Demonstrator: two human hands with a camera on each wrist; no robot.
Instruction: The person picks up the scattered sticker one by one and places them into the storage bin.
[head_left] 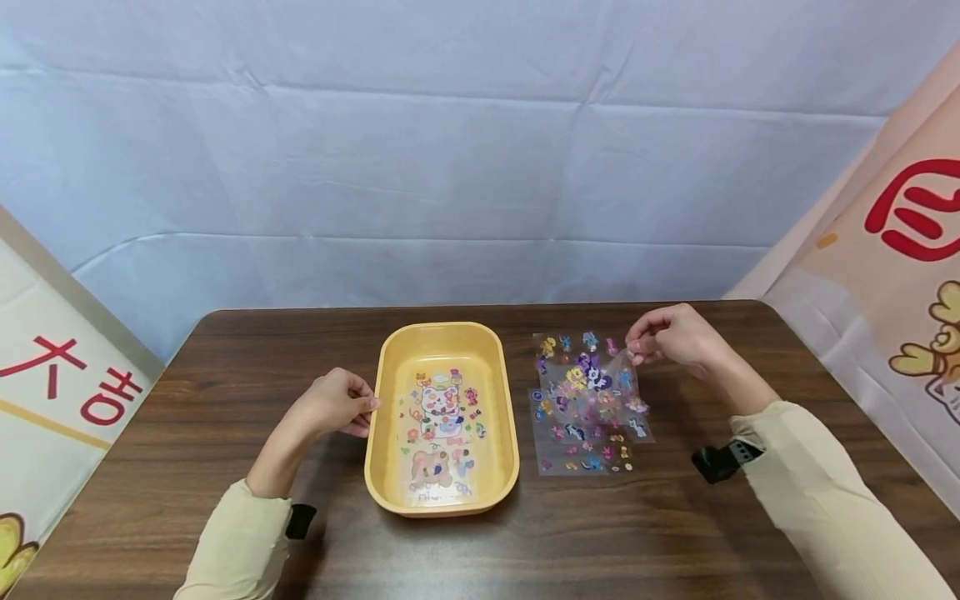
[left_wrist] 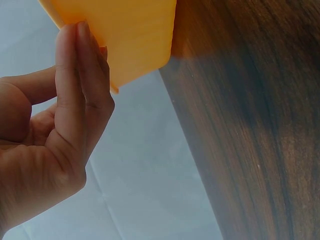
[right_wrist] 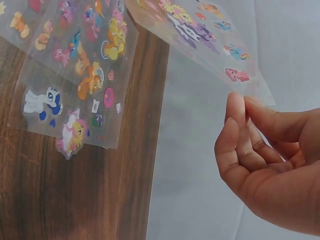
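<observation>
My left hand [head_left: 330, 402] grips the left rim of a yellow plastic tray [head_left: 444, 342], thumb at the rim and fingers against the outer wall [left_wrist: 137, 45]. Inside the tray lie clear sticker sheets [head_left: 441, 408] with cartoon bears and small shapes. To the tray's right, my right hand [head_left: 675, 335] pinches the corner of a clear pony sticker sheet [right_wrist: 210, 30] between thumb and fingertips. That corner is raised off the other sheets. Beneath it, more pony sticker sheets [head_left: 577, 458] overlap on the table, one loose pony sticker [right_wrist: 71, 134] sticking out past an edge.
Everything stands on a dark wooden table [head_left: 600, 542] with rounded far corners. A pale cloth backdrop [head_left: 450, 167] hangs right behind it. Printed cloths with red characters flank the table at left [head_left: 52, 367] and right [head_left: 885, 292].
</observation>
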